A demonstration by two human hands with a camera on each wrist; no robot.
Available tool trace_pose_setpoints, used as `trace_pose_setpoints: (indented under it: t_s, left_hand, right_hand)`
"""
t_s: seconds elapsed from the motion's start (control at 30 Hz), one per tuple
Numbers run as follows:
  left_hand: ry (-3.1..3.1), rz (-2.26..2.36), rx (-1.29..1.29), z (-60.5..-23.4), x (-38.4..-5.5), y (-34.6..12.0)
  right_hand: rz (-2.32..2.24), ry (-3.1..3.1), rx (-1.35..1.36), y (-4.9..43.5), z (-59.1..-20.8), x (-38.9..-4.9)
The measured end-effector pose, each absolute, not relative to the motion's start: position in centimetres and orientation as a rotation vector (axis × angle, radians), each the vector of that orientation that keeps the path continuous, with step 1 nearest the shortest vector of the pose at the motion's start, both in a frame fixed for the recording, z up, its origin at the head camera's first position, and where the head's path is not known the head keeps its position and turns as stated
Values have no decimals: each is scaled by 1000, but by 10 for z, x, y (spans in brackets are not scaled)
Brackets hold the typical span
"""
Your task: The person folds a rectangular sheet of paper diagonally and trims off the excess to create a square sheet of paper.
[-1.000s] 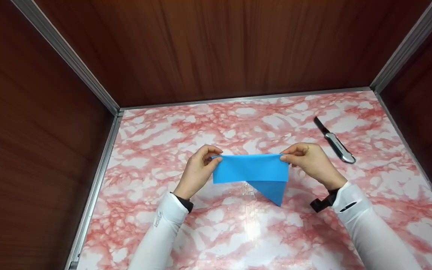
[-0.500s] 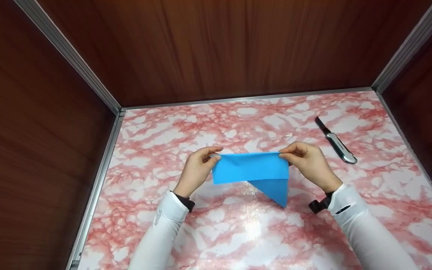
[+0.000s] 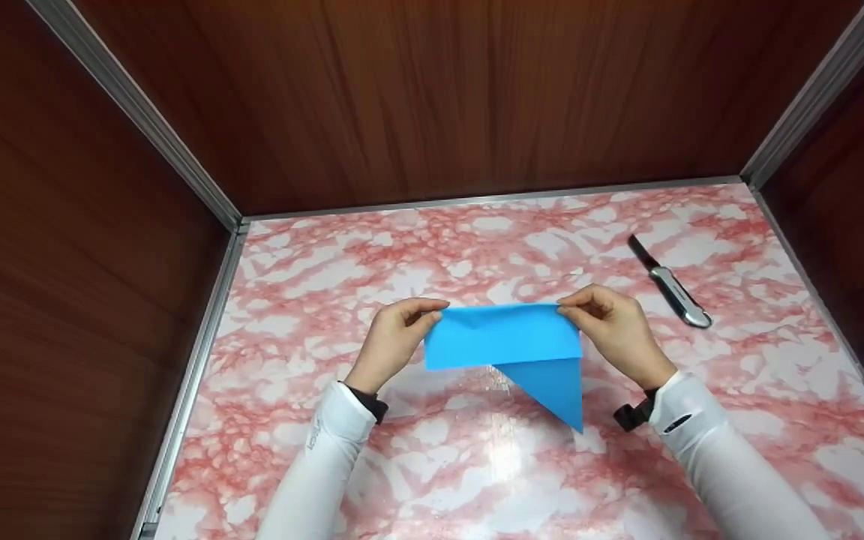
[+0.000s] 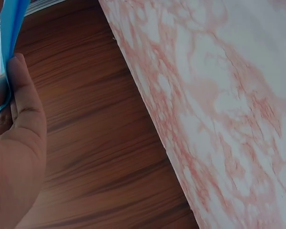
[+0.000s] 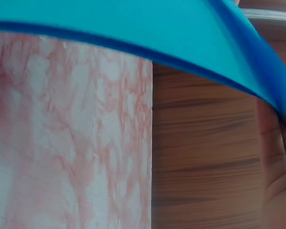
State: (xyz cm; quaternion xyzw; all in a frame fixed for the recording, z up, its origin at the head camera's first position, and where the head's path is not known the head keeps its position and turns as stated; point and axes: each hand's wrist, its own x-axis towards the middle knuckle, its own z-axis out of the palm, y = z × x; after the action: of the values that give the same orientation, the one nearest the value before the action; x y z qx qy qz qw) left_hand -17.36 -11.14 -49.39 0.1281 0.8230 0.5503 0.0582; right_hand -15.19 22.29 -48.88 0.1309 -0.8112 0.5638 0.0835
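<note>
A folded sheet of bright blue paper point(image 3: 503, 337) is held up between both hands in the head view, over the table. Its upper part is a wide rectangle; below, on the right, a darker triangular flap points down. My left hand point(image 3: 391, 341) pinches the top left corner between thumb and fingers. At the top right corner, my right hand point(image 3: 623, 330) pinches the sheet the same way. In the left wrist view the paper point(image 4: 12, 24) shows nearly edge-on in the left hand point(image 4: 19, 143). The right wrist view has the paper point(image 5: 133, 28) curving down to the right hand point(image 5: 276, 157).
A knife point(image 3: 672, 285) with a black blade and grey handle lies unfolded on the table, right of the paper and farther back. The red-and-white marbled table point(image 3: 312, 255) is bordered by dark wood panels point(image 3: 432, 97) at the back and sides, with metal strips along the joins.
The triangular flap has swung downward and slightly right, showing more of itself under the rectangle. My right forearm has shifted a little left; both hands keep their pinch on the paper.
</note>
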Motion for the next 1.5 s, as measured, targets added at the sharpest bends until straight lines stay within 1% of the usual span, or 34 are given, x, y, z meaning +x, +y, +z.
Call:
trace_pose_setpoints:
  t_s: [0.17,0.3,0.47,0.6,0.67,0.9,0.97,1.2,1.5]
  left_hand:
    - [2597,1392,453,-489,-173,-115]
    - [2744,1078,568,-483,-175,-112]
    - [2879,802,717,-474,-179,-98]
    - [2908,707,799,-471,-182,-80]
    - [2909,686,829,-470,-182,-70]
    - [2920,668,903,-467,-180,-30]
    - [2925,700,933,-467,-180,-24]
    - [2918,825,927,-470,-179,-19]
    - [2921,810,930,-468,-178,-17]
  right_hand:
    - [1653,-2440,438,218,-489,-149]
    - [1669,-2448,427,213,-487,-146]
    - [1706,-2436,411,207,-487,-147]
    - [1697,-2455,411,200,-488,-148]
    - [1692,-2475,403,197,-488,-148]
    - [1693,-2421,478,194,-518,-163]
    - [1703,-2403,490,192,-518,-164]
    - [1731,-2381,481,191,-518,-163]
    - [1727,-2437,391,187,-506,-153]
